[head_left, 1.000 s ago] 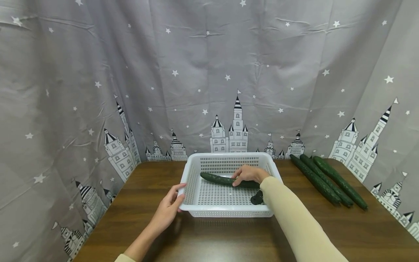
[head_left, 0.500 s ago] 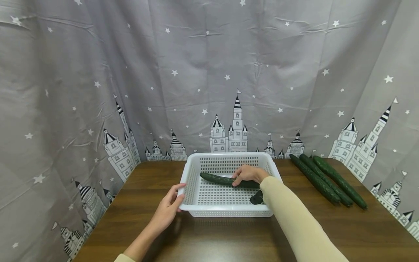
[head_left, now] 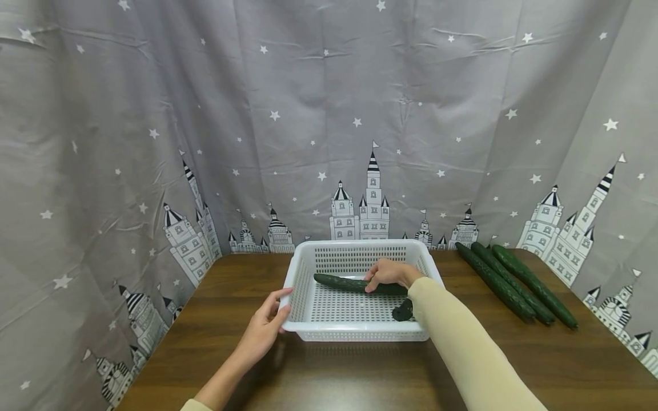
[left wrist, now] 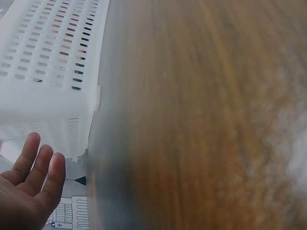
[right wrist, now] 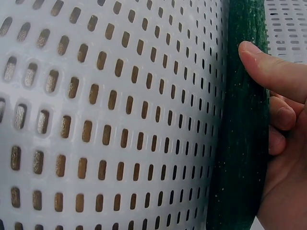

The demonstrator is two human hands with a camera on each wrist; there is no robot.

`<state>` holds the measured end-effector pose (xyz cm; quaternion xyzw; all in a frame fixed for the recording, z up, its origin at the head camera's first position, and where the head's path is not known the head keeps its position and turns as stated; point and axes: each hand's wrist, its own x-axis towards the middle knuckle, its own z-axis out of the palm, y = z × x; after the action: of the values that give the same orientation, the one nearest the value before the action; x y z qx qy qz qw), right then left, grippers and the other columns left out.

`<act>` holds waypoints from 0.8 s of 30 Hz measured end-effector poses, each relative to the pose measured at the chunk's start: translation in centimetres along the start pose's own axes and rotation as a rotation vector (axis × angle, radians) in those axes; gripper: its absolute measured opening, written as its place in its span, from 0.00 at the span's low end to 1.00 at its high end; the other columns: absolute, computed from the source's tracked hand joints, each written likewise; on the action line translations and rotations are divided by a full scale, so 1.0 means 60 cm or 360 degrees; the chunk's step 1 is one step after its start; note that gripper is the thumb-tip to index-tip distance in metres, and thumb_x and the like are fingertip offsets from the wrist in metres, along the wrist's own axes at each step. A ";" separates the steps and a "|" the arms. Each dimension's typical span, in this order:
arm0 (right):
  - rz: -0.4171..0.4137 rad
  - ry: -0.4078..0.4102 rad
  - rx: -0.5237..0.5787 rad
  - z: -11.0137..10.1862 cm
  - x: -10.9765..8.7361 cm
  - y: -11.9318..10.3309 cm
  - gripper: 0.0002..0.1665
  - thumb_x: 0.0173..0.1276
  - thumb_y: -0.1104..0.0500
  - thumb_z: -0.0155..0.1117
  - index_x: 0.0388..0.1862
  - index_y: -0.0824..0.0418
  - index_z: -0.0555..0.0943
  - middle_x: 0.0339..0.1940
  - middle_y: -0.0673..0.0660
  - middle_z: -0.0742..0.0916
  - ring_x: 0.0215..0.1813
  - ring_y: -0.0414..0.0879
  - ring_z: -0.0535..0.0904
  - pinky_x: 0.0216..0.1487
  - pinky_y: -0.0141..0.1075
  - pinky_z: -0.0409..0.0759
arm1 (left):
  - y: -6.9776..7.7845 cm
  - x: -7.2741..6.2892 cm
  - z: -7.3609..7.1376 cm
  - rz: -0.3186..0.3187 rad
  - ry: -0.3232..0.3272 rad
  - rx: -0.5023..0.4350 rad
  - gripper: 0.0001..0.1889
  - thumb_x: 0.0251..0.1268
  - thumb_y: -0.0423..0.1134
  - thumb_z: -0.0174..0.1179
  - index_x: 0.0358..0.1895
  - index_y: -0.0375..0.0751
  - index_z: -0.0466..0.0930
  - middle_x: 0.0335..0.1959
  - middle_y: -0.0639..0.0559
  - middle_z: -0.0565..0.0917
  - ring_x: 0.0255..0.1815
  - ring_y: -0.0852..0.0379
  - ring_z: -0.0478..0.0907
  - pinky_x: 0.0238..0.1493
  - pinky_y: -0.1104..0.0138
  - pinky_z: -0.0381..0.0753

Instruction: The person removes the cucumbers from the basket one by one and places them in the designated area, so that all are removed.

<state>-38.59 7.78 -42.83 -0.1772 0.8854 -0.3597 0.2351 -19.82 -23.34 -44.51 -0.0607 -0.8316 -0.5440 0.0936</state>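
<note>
A white perforated plastic basket (head_left: 360, 327) stands on the wooden table. Inside it a long dark green cucumber (head_left: 339, 282) lies crosswise, gripped by my right hand (head_left: 388, 273). In the right wrist view the thumb (right wrist: 273, 72) presses on one side of the cucumber (right wrist: 240, 143) and curled fingers show on the other. My left hand (head_left: 263, 326) touches the basket's left rim near the front corner. The left wrist view has its fingers (left wrist: 34, 167) fairly straight beside the outer wall; the left thumb is hidden there.
Three more cucumbers (head_left: 514, 285) lie side by side on the table to the right of the basket. A small black object (head_left: 403, 310) shows under my right wrist, over the basket floor. Behind the table hangs a grey curtain (head_left: 308, 125) with stars and castles.
The left end of the cucumber in the basket dips very slightly. Both hands and the basket stay in place.
</note>
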 end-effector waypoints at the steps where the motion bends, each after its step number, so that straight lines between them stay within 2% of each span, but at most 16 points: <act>1: -0.0011 -0.0005 0.0001 0.000 0.000 0.000 0.21 0.58 0.59 0.77 0.51 0.62 0.87 0.59 0.57 0.86 0.70 0.57 0.73 0.70 0.52 0.70 | 0.000 0.000 0.000 0.0003 0.0000 -0.0004 0.20 0.76 0.38 0.56 0.68 0.50 0.72 0.40 0.41 0.81 0.33 0.58 0.77 0.34 0.69 0.77; 9: -0.0115 0.0000 -0.0047 0.001 0.000 -0.001 0.13 0.57 0.60 0.77 0.42 0.62 0.88 0.58 0.57 0.87 0.67 0.54 0.76 0.69 0.50 0.72 | -0.006 -0.002 -0.002 0.0025 -0.0021 -0.0052 0.21 0.77 0.38 0.55 0.69 0.49 0.72 0.42 0.37 0.82 0.33 0.59 0.77 0.34 0.64 0.80; 15: -0.0119 0.0026 -0.0065 0.001 0.001 -0.007 0.11 0.56 0.60 0.78 0.36 0.62 0.86 0.55 0.54 0.87 0.61 0.49 0.78 0.70 0.50 0.72 | -0.006 0.000 -0.002 0.0033 -0.0030 -0.0060 0.21 0.77 0.38 0.55 0.69 0.49 0.71 0.42 0.36 0.81 0.33 0.59 0.77 0.34 0.65 0.79; 18: -0.0134 0.0018 -0.0090 -0.004 0.003 -0.011 0.12 0.57 0.60 0.77 0.38 0.64 0.87 0.57 0.56 0.87 0.63 0.53 0.78 0.69 0.49 0.72 | -0.004 -0.001 -0.001 0.0035 -0.0024 -0.0058 0.21 0.76 0.38 0.56 0.69 0.48 0.71 0.41 0.36 0.81 0.32 0.59 0.77 0.34 0.64 0.79; 24: -0.0157 0.0018 -0.0092 -0.021 -0.002 -0.024 0.20 0.59 0.60 0.76 0.50 0.65 0.86 0.59 0.58 0.86 0.67 0.56 0.76 0.68 0.49 0.73 | -0.002 -0.002 0.000 0.0045 -0.0005 -0.0039 0.21 0.76 0.37 0.56 0.69 0.47 0.72 0.41 0.35 0.81 0.32 0.59 0.77 0.33 0.65 0.80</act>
<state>-38.95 7.57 -40.95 -0.2253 0.8869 -0.3462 0.2069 -19.76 -23.39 -44.66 -0.0743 -0.8241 -0.5528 0.0992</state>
